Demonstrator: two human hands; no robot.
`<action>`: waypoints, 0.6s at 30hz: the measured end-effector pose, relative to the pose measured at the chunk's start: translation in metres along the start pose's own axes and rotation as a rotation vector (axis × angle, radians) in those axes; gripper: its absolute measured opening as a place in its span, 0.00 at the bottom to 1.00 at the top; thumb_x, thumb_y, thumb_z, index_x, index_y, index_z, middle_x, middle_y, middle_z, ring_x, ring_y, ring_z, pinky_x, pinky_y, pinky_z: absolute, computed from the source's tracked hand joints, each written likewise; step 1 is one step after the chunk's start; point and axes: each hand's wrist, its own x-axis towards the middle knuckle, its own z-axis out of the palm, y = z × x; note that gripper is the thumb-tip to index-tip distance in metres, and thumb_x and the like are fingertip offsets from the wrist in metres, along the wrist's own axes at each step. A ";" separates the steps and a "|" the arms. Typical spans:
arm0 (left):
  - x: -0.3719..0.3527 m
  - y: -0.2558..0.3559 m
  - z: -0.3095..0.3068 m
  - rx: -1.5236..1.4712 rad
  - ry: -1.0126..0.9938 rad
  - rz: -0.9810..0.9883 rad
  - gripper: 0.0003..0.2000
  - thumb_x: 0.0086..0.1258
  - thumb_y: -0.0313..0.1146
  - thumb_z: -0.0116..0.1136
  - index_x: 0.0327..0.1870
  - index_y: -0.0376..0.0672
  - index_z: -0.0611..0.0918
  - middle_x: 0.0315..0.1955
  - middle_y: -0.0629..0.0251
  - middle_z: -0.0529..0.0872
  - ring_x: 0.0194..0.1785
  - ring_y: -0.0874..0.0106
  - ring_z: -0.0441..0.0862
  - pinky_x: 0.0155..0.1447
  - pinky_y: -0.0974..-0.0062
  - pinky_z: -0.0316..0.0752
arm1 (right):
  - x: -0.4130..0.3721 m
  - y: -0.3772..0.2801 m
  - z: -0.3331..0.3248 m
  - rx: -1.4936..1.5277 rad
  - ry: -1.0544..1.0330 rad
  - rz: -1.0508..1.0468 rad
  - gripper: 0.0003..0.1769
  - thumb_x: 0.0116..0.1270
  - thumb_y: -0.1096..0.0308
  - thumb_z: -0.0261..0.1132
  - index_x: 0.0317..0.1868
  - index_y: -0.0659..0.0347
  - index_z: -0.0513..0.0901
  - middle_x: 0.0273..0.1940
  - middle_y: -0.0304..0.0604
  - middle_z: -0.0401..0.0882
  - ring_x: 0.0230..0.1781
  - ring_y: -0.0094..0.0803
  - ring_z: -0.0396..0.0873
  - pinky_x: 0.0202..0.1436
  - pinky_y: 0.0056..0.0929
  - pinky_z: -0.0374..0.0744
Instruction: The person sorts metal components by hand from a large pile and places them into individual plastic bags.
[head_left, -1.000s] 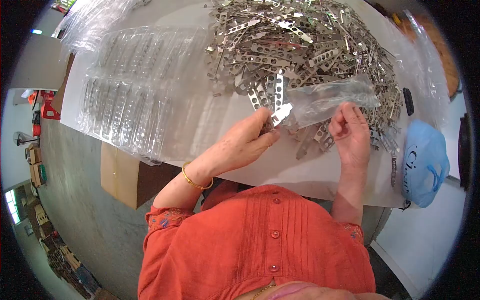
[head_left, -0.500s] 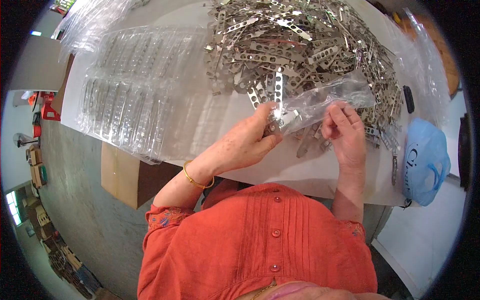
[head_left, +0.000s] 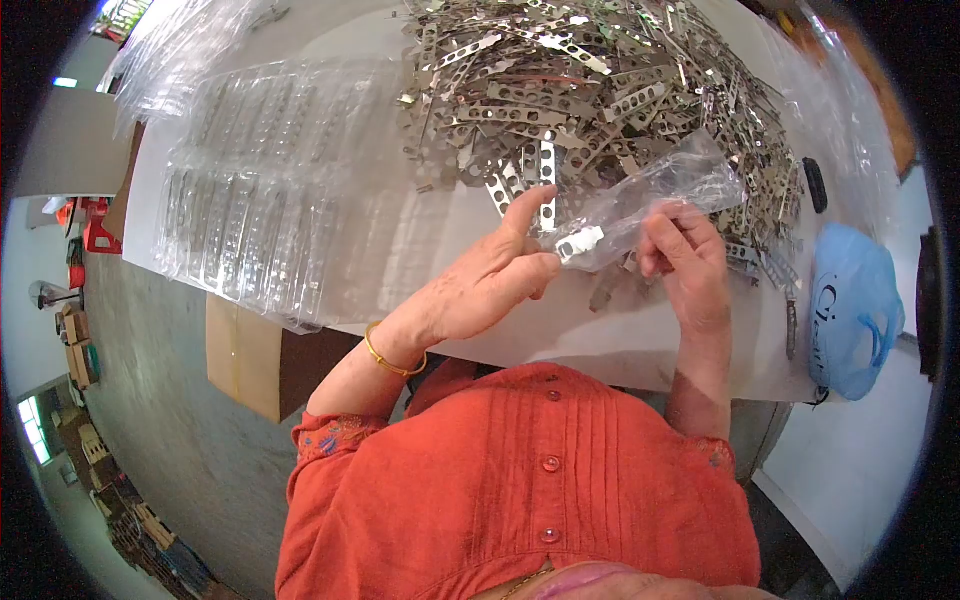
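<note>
My left hand [head_left: 485, 280] pinches the near end of a shiny metal bracket [head_left: 580, 243] with its thumb and lower fingers, while its index finger points away toward the pile. Clear plastic film, apparently a bag [head_left: 660, 185], surrounds the bracket and stretches up to the right. My right hand [head_left: 688, 255] has its fingers closed on the lower edge of this bag. Just beyond both hands lies a large heap of flat metal strips with round holes [head_left: 560, 110]. One bright perforated strip [head_left: 547, 175] lies by my left index fingertip.
Clear plastic trays with rows of ribs [head_left: 250, 190] lie on the white table [head_left: 480, 345] at left. More clear plastic [head_left: 185, 50] is behind them. At right are a blue plastic bag [head_left: 855, 310] and a black object [head_left: 815, 185]. A cardboard box [head_left: 245, 355] stands below the table edge.
My left index finger has lifted off the bracket and straightened. The bracket's end now lies further inside the clear bag, and the right hand has barely moved.
</note>
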 end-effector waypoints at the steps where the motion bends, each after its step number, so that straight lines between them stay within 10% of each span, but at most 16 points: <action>1: 0.001 0.000 0.000 0.001 -0.004 0.001 0.37 0.69 0.39 0.47 0.78 0.40 0.53 0.30 0.66 0.78 0.30 0.79 0.70 0.36 0.78 0.69 | 0.000 0.000 0.001 -0.034 -0.001 -0.005 0.07 0.74 0.67 0.64 0.44 0.62 0.82 0.30 0.36 0.78 0.27 0.21 0.74 0.33 0.21 0.74; 18: 0.003 -0.010 0.010 -0.093 0.033 -0.019 0.26 0.78 0.49 0.38 0.69 0.44 0.66 0.29 0.68 0.80 0.23 0.83 0.65 0.29 0.82 0.61 | -0.003 0.007 0.003 -0.153 -0.140 0.020 0.09 0.74 0.65 0.66 0.44 0.63 0.82 0.30 0.32 0.78 0.28 0.18 0.74 0.34 0.19 0.74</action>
